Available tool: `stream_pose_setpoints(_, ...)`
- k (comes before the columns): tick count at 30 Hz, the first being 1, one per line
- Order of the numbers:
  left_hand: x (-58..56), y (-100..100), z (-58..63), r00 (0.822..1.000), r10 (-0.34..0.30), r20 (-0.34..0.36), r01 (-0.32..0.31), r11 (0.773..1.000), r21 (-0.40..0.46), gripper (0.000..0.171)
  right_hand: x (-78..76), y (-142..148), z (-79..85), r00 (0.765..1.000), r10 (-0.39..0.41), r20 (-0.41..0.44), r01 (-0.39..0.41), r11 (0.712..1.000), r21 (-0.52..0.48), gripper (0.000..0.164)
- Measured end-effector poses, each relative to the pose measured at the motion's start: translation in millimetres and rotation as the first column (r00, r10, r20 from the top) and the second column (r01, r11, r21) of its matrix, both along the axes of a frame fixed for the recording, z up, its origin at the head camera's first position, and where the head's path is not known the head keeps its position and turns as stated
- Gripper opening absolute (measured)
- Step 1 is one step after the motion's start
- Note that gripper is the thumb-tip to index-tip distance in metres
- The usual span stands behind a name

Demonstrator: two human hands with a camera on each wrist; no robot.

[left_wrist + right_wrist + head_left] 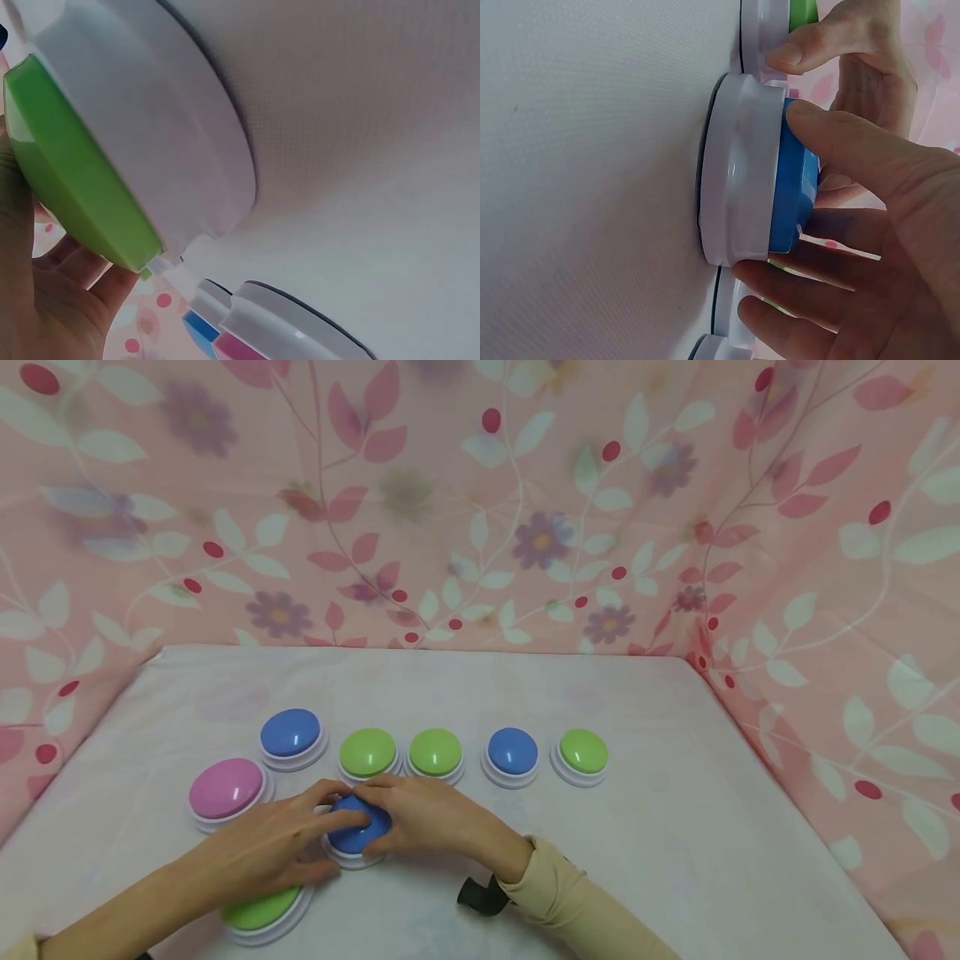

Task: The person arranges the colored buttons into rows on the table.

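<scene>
A push button with a blue dome and white base (350, 842) sits on the table between both hands. My right hand (431, 814) grips it from the right; in the right wrist view its thumb lies on the blue dome (791, 187) and its fingers reach round the other side. From the left, my left hand (273, 843) reaches over the same button, its index finger on the dome and its thumb apart from it. A green button (258, 914) lies partly hidden beneath the left hand and looms large in the left wrist view.
Behind the hands stand two green buttons (367, 752) side by side, then a blue button (513, 752) and another green button (583, 752). A pink button (227, 789) and a blue button (291, 732) are at left. Floral cloth (465, 510) encloses the white table (675, 860).
</scene>
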State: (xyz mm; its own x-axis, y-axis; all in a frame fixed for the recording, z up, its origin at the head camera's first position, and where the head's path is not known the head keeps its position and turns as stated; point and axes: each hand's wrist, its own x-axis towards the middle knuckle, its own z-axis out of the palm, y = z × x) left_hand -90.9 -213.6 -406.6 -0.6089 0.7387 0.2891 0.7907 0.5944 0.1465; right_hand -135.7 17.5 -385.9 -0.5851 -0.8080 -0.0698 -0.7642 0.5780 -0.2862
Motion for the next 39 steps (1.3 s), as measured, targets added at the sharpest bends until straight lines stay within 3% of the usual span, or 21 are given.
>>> stream_pose_setpoints(8,2.8,-2,2.7,0.998,0.030,0.059,-0.029,0.999,-0.013,0.055,-0.7,0,1.7,0.999,-0.015,0.047,0.015,1.000,0.000,0.074)
stream_pose_setpoints(17,9.5,-4,7.7,0.988,0.098,0.123,-0.088,0.993,-0.078,0.058,0.3,0,2.3,1.000,-0.012,0.027,0.012,1.000,0.007,0.074)
stream_pose_setpoints(22,14.5,-7,8.5,0.988,0.121,0.097,-0.113,0.990,-0.079,0.061,0.7,0,1.8,0.999,-0.022,0.038,0.022,1.000,0.003,0.074)
stream_pose_setpoints(31,23.2,-17,6.1,0.987,0.140,-0.080,-0.143,0.989,-0.029,0.074,3.0,-3,1.6,0.999,-0.028,0.023,0.028,1.000,0.014,0.076)
stream_pose_setpoints(39,36.3,-33,11.2,0.967,0.253,-0.040,-0.255,0.965,-0.058,0.081,9.5,-10,2.0,0.999,-0.038,0.034,0.038,0.999,0.007,0.077)
